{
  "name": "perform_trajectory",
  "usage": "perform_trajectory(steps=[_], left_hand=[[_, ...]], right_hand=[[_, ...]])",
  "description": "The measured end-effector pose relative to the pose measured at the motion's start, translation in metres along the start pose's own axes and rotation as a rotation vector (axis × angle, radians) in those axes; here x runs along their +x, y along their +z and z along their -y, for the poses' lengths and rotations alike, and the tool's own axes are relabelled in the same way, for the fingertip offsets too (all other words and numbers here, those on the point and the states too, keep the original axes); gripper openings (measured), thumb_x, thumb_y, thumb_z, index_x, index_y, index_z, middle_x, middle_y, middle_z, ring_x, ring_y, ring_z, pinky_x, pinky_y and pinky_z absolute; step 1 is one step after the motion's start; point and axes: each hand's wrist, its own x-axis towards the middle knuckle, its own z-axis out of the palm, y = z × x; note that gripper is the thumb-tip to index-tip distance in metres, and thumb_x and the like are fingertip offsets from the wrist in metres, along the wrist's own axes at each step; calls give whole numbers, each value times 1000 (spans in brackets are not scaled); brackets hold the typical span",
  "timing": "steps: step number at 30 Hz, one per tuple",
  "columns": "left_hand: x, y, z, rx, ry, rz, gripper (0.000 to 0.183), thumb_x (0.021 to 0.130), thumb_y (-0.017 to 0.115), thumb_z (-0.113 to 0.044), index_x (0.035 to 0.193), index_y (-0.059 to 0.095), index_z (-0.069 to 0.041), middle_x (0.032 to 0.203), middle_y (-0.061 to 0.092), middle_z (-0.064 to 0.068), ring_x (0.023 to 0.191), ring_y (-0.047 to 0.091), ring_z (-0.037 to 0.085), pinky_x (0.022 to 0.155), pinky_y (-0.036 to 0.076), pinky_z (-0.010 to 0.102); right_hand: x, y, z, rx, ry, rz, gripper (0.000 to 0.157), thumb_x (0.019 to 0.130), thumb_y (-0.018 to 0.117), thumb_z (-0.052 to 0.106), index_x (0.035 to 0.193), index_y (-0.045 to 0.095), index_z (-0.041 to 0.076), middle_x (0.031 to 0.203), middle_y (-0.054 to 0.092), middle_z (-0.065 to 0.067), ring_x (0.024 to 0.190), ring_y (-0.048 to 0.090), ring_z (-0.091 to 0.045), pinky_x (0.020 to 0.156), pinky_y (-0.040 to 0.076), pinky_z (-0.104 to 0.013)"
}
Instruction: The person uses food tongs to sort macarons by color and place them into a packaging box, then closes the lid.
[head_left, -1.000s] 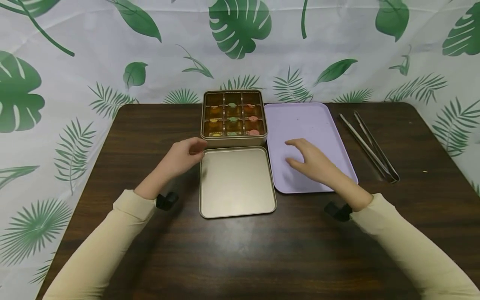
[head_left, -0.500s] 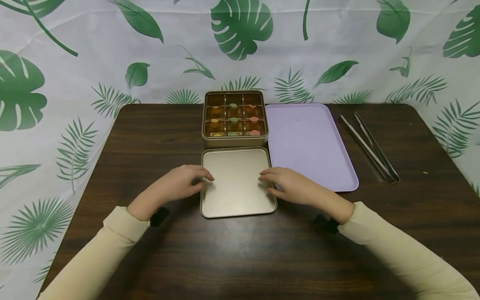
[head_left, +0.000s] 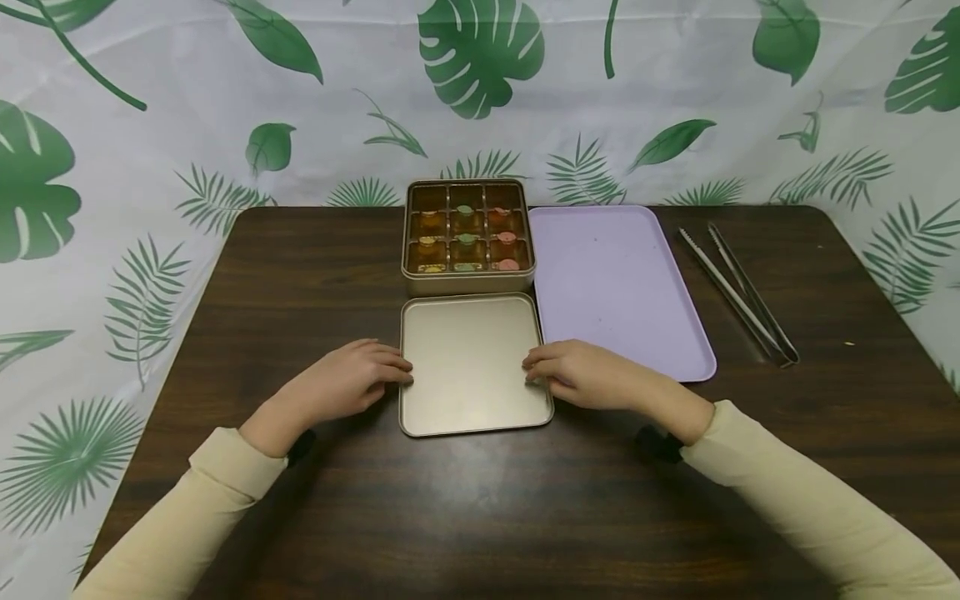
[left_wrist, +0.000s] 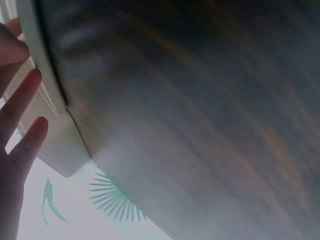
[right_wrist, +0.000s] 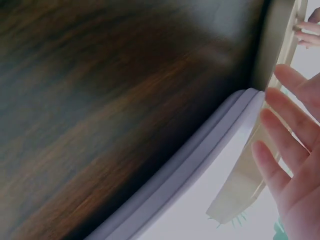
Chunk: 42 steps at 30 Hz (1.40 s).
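A flat, square, gold-coloured tin lid [head_left: 472,367] lies on the dark wooden table. My left hand [head_left: 341,383] is at its left edge, fingertips over the rim. Across from it, my right hand [head_left: 588,373] has its fingertips at the right edge. The wrist views show loosely extended left fingers [left_wrist: 22,107] and right fingers [right_wrist: 282,140] beside the lid's side; firm contact cannot be judged. Directly behind the lid stands a gold tin [head_left: 471,286] with a divided brown insert. Several small yellow, green and red-pink pieces show in its compartments.
A lilac tray [head_left: 615,267] lies right of the tin, its near part under my right hand. Farther right are metal tongs [head_left: 742,296], spread apart. A leaf-patterned cloth [head_left: 330,92] hangs behind the table [head_left: 480,525].
Both hands have come down and toward me from beside the tin and above the tray to the lid's two sides. The lid, tin, tray and tongs stay where they were.
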Motion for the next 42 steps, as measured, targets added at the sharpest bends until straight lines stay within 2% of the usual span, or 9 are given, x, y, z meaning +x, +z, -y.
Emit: perform_trajectory(steps=[6,10,16,19,24,27,33,38,42], left_hand=[[-3,4,5,5,5,-31,27,84,62,5,104,73,-9,114,69,7,111,63,25,101,46,49],[-5,5,9,16,17,-72,28,84,60,9,99,71,-12,109,69,3,107,64,21,101,47,47],[-8,-7,16,-58,42,-243,44,72,53,24,94,63,-12,102,66,1,99,61,20,95,49,45],[-5,-16,19,-113,44,-331,42,69,59,25,93,59,-9,98,64,3,95,60,21,86,50,42],[4,-26,16,-201,-39,-438,36,74,72,14,98,51,-4,100,61,10,101,61,25,85,52,42],[13,-31,11,-275,-114,-500,31,79,69,10,100,48,1,100,58,15,97,62,27,81,53,43],[33,-38,7,-514,-244,-569,21,87,57,13,103,44,8,102,54,23,98,66,36,82,56,43],[45,-42,6,-616,-323,-612,26,89,57,9,113,45,9,111,57,25,105,64,39,85,55,46],[51,-43,6,-674,-379,-611,31,89,58,7,118,45,8,114,58,25,108,62,39,89,53,47]], right_hand=[[-5,1,-5,8,46,43,19,88,56,-1,95,72,5,116,66,-15,111,63,-29,92,52,-43],[-6,0,-6,16,36,19,20,89,55,-3,93,71,7,117,65,-13,111,63,-28,90,53,-41],[-5,-14,-9,97,12,-100,28,83,51,-13,92,63,12,103,64,-1,105,62,-19,78,52,-31],[-3,-25,-11,153,8,-165,33,79,49,-18,94,59,11,102,64,-1,105,62,-20,78,51,-33],[0,-42,-17,263,90,-264,31,78,57,-18,98,58,5,103,66,-9,100,62,-24,83,51,-45],[4,-52,-18,368,178,-288,26,81,61,-13,103,55,1,104,64,-15,99,61,-26,87,51,-49],[11,-61,-22,523,303,-331,34,84,63,-10,112,44,-7,116,59,-26,111,61,-43,94,49,-55],[16,-62,-27,533,354,-421,48,83,63,-12,125,40,-8,120,57,-27,109,62,-44,90,53,-48],[20,-63,-30,571,389,-502,53,84,62,-12,130,38,-7,121,54,-25,104,63,-37,85,56,-27]])
